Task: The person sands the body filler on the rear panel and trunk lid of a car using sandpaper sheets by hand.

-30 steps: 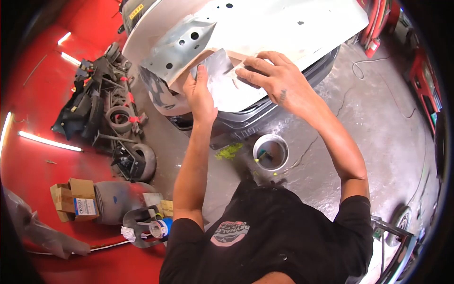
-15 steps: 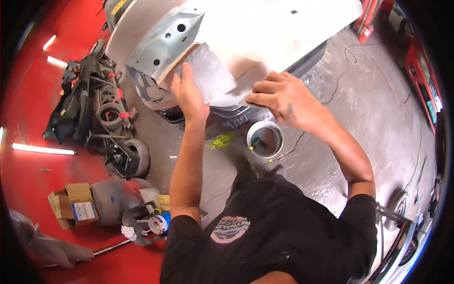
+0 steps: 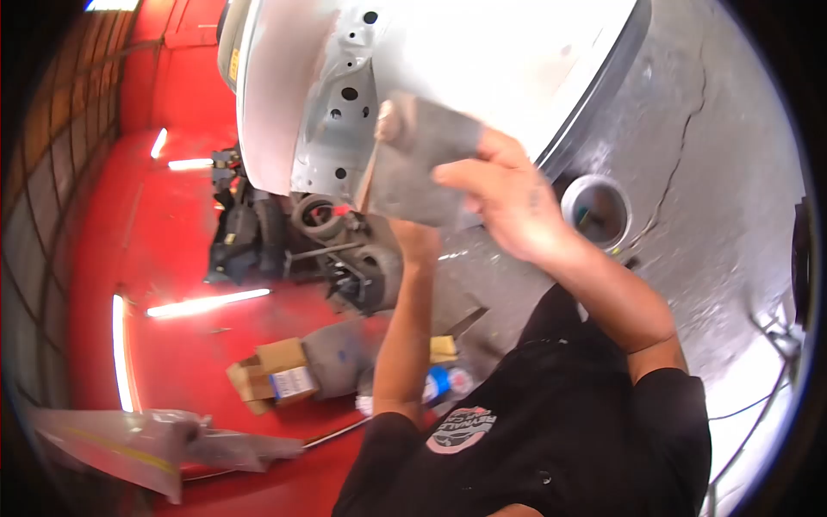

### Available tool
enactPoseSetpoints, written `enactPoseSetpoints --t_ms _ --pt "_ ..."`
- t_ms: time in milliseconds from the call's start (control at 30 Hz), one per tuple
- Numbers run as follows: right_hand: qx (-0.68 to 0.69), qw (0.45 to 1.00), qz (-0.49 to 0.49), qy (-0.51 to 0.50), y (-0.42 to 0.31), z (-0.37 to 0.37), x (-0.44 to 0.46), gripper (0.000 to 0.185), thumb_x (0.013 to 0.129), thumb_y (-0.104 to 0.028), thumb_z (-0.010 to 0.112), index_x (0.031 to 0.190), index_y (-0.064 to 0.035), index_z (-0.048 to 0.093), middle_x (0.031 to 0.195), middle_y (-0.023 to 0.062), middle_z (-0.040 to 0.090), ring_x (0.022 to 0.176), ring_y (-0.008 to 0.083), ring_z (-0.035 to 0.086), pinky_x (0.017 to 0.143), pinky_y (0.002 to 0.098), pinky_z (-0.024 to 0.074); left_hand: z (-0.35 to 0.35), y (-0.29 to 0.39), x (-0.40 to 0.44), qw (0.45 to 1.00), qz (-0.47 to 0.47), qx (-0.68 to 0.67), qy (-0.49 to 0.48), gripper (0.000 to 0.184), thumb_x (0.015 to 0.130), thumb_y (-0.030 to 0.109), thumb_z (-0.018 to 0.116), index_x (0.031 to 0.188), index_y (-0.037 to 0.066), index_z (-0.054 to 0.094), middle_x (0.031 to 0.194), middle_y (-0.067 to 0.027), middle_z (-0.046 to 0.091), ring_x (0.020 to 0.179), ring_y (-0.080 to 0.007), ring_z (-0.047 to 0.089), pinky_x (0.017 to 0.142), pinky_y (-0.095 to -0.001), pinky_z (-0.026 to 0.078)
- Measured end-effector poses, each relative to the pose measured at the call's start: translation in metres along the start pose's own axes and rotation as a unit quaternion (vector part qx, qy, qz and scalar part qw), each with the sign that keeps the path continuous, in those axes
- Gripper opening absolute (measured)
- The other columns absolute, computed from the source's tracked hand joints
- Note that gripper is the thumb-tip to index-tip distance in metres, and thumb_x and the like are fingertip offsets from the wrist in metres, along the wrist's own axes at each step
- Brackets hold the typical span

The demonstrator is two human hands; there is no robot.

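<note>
Both my hands are raised in front of the car's white body panel (image 3: 482, 52), around a grey sheet of sandpaper (image 3: 418, 164). My right hand (image 3: 512, 194) is closed on its right edge, thumb lying across the front. Behind the sheet, my left hand (image 3: 415, 239) is mostly hidden; a blurred fingertip shows over the upper left edge, so it grips from that side. A brown edge (image 3: 370, 181) shows along the sheet's left side. Past the sheet is a bare metal section with several round holes (image 3: 338, 114).
A bucket (image 3: 596, 213) with dark contents stands on the grey floor at right. On the left are car parts (image 3: 245, 233), a tyre (image 3: 379, 271), an open cardboard box (image 3: 280, 375) and plastic sheeting (image 3: 155, 439). Lit tubes (image 3: 207, 303) lie by the red floor.
My view has turned left. My hands have come together; the right hand has moved from a separate brown piece at the panel's edge onto the grey sheet.
</note>
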State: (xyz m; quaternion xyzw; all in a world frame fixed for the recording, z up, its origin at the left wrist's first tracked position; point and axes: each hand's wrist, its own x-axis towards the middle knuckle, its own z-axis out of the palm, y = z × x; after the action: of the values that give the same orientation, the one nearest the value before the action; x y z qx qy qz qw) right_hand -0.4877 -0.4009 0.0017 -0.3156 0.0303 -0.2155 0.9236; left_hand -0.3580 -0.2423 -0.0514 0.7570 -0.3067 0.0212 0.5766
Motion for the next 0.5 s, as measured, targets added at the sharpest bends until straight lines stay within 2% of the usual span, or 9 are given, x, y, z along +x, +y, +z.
enactPoseSetpoints --t_ms 33,67,100,167,200,267,367,400,500 --pt "-0.004 1.0 -0.007 0.004 0.017 0.009 0.008 0.032 0.092 -0.007 0.064 0.123 -0.0027 0.07 0.086 -0.0038 0.065 0.069 0.0042 0.052 0.063 0.0224 0.0428 -0.007 -0.013 -0.004 0.996 -0.004 0.085 -0.002 0.029 0.108 0.021 0.062 0.124 -0.003 0.064 0.102 -0.0021 0.065 0.094 -0.013 0.06 0.082 -0.0291 0.049" --pt "0.034 0.999 -0.011 0.008 0.026 0.021 0.015 0.034 0.092 -0.008 0.062 0.126 -0.002 0.069 0.087 -0.004 0.065 0.07 0.0041 0.052 0.063 0.0231 0.0432 -0.028 -0.049 -0.006 0.97 -0.004 0.242 0.007 0.032 0.108 0.023 0.062 0.128 -0.002 0.063 0.11 -0.0041 0.066 0.096 -0.0138 0.062 0.083 -0.0302 0.051" --pt "0.071 0.997 -0.014 0.011 0.034 0.035 0.022 0.036 0.093 -0.009 0.061 0.128 -0.0013 0.068 0.087 -0.0041 0.064 0.072 0.0039 0.052 0.064 0.0238 0.0435 -0.042 -0.062 -0.004 0.92 0.002 0.392 0.018 0.036 0.108 0.024 0.063 0.132 -0.002 0.061 0.117 -0.0062 0.067 0.099 -0.0146 0.063 0.084 -0.0313 0.053" --pt "0.116 0.993 -0.017 0.021 0.053 0.055 0.04 0.04 0.094 -0.01 0.059 0.132 -0.0004 0.066 0.088 -0.0036 0.064 0.073 0.004 0.052 0.065 0.0249 0.0443 -0.054 -0.068 -0.013 0.883 -0.04 0.466 0.03 0.041 0.107 0.027 0.064 0.136 -0.001 0.059 0.126 -0.009 0.067 0.104 -0.0167 0.065 0.088 -0.0335 0.054" --pt "0.123 0.992 -0.021 0.03 0.061 0.064 0.05 0.041 0.095 -0.011 0.058 0.134 -0.0001 0.065 0.089 -0.0029 0.065 0.074 0.0042 0.052 0.066 0.0253 0.0447 -0.015 -0.014 -0.012 0.914 -0.088 0.395 0.03 0.044 0.106 0.029 0.065 0.138 0.0 0.057 0.127 -0.0098 0.066 0.106 -0.018 0.065 0.091 -0.0346 0.054" --pt "0.105 0.994 0.005 0.016 0.068 0.065 0.059 0.045 0.097 -0.011 0.054 0.14 -0.0006 0.061 0.09 0.0012 0.066 0.074 0.0068 0.053 0.068 0.0269 0.0465 0.009 0.013 -0.013 0.955 -0.13 0.265 0.028 0.046 0.106 0.03 0.066 0.14 0.001 0.056 0.13 -0.0109 0.065 0.111 -0.0199 0.064 0.097 -0.0359 0.052" --pt "0.112 0.993 0.0 0.03 0.083 0.084 0.074 0.056 0.097 -0.006 0.047 0.153 -0.0014 0.045 0.105 0.0241 0.065 0.085 0.0294 0.066 0.08 0.0418 0.0526 0.013 0.015 -0.018 0.985 -0.106 0.132 0.013 0.046 0.105 0.027 0.066 0.142 0.003 0.053 0.134 -0.0117 0.063 0.117 -0.0208 0.062 0.103 -0.0367 0.049" --pt "0.06 0.996 -0.034 0.054 0.093 0.094 0.08 0.057 0.097 -0.005 0.048 0.153 -0.0006 0.043 0.126 0.03 0.06 0.106 0.0402 0.064 0.095 0.0465 0.0503 0.018 0.02 -0.017 0.99 -0.092 0.109 0.001 0.046 0.105 0.025 0.066 0.143 0.003 0.053 0.134 -0.0116 0.063 0.118 -0.0208 0.062 0.103 -0.0369 0.048" --pt "0.038 0.983 -0.131 0.119 0.105 0.111 0.088 0.059 0.097 -0.004 0.05 0.155 -0.0017 0.039 0.127 0.0295 0.057 0.115 0.0444 0.058 0.102 0.0491 0.046 0.025 0.026 -0.016 0.994 -0.075 0.07 -0.024 0.045 0.105 0.022 0.066 0.144 0.004 0.052 0.135 -0.0107 0.063 0.119 -0.0199 0.061 0.104 -0.037 0.048"
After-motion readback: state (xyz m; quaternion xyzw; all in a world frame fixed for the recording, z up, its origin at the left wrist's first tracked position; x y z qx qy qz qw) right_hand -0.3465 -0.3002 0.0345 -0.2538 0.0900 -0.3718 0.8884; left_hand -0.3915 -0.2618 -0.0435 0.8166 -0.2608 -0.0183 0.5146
